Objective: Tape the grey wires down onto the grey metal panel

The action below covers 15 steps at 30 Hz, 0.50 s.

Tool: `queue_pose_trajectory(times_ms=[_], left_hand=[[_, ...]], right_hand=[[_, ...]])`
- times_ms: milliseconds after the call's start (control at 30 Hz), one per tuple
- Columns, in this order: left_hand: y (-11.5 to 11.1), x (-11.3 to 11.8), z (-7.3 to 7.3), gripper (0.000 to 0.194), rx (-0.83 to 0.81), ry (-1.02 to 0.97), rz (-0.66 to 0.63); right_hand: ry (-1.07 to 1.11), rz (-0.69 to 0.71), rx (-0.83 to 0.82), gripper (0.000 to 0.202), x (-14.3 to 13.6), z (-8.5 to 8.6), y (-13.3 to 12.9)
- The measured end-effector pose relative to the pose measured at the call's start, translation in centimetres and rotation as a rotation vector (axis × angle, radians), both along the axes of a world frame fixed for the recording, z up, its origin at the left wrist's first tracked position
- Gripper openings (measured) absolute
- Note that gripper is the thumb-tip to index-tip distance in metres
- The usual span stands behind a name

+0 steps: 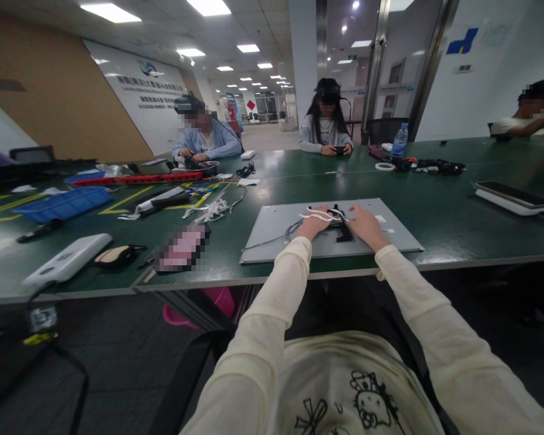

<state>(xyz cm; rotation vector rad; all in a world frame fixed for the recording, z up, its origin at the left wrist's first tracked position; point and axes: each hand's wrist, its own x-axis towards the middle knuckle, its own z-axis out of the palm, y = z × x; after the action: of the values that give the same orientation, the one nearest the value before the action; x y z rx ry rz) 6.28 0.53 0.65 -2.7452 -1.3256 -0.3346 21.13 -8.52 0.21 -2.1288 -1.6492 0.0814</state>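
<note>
A light grey panel (pixel 272 232) lies on the green table in front of me. Near its middle is a small black device (pixel 343 232) with grey cables (pixel 278 237) running off to the left and white straps (pixel 317 215) across it. My left hand (pixel 315 223) rests at the device's left side, its fingers bent over the white straps; what they hold, if anything, is hidden. To the right of the device, my right hand (pixel 365 225) has its fingers apart, the index finger raised and the lower fingertips near the black part.
Left of the panel lie a pink phone (pixel 182 248), a white power bank (pixel 68 260), a blue tray (pixel 66 204) and tangled white strips (pixel 215 209). A white box with a dark top (pixel 514 198) is at right. A bottle (pixel 399 141) stands farther back. Several people sit around the table.
</note>
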Motion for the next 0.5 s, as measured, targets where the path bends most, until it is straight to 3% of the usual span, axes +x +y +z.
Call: queue_pose_trajectory(times_ms=[267, 500], left_hand=[[-1.2, -0.5, 0.2, 0.050, 0.180, -0.215, 0.009], [-2.3, -0.6, 0.9, 0.043, 0.213, -0.266, 0.021]], right_hand=[[0.251, 0.183, 0.290, 0.031, -0.2, 0.3, -0.2], [0.582, 0.366, 0.331, 0.033, -1.1, 0.5, -0.3]])
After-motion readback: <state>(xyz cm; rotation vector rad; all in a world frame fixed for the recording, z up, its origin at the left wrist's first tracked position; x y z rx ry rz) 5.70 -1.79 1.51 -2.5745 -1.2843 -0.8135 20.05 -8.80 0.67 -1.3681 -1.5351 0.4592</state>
